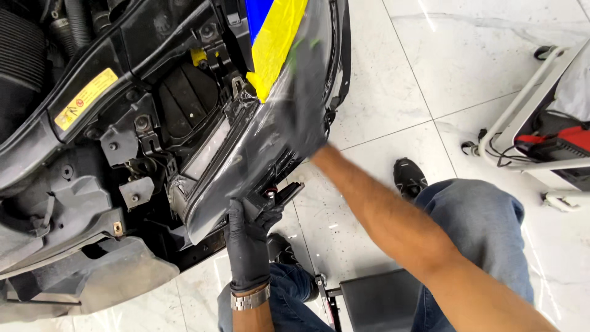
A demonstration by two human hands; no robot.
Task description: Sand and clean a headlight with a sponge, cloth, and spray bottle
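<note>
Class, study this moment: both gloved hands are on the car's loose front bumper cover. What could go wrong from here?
1. The bumper cover is held only at its edges by the left hand and right hand; it might slip and hit the tiled floor.
2. It might scrape the exposed brackets.
3. The stool and cart stand close and could trip someone.

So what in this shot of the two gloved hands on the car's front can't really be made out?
Head view only:
- Right hand: smeared by motion blur against the glossy black panel, so finger positions and any cloth under it are unclear.
- Left hand: its palm hides how it grips the small black part.
- Yellow and blue tape: cut off by the top edge.
- White cart: cut off by the right edge.
</note>
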